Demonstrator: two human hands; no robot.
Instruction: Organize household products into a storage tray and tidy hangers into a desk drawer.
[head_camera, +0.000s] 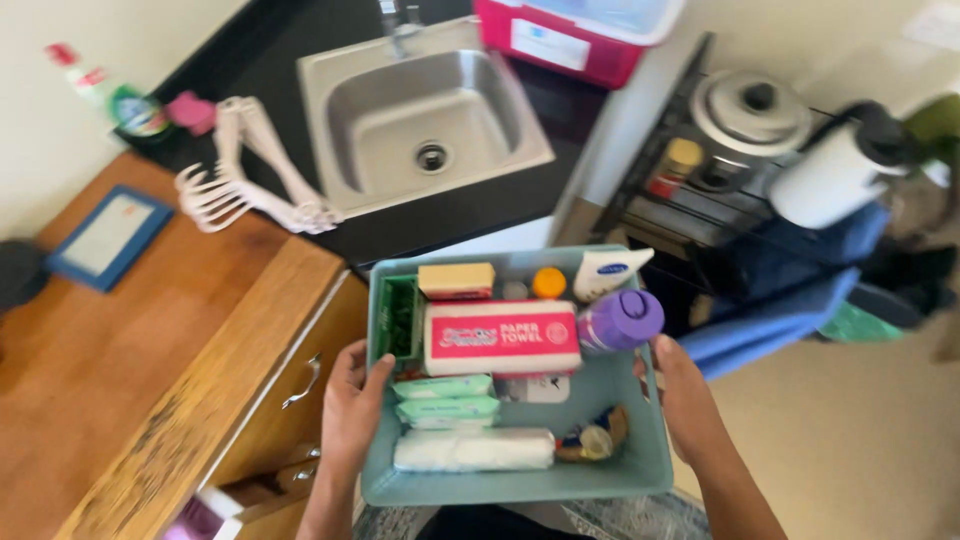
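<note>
Head view: pale teal basket (640, 478) held at lower centre of frame. Left hand (352, 405) clamped on its left rim, right hand (686, 400) clamped on its right rim. Inside: paper towel pack (501, 337), purple bottle (620, 320). Steel sink (420, 120) upper centre.

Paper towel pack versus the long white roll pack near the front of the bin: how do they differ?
The paper towel pack is a pink-and-white block lying mid-bin; the white roll pack is plain, longer, flatter and nearest the person. The paper towel pack touches the purple bottle; the roll pack does not. Both lie crosswise in the teal bin.
</note>
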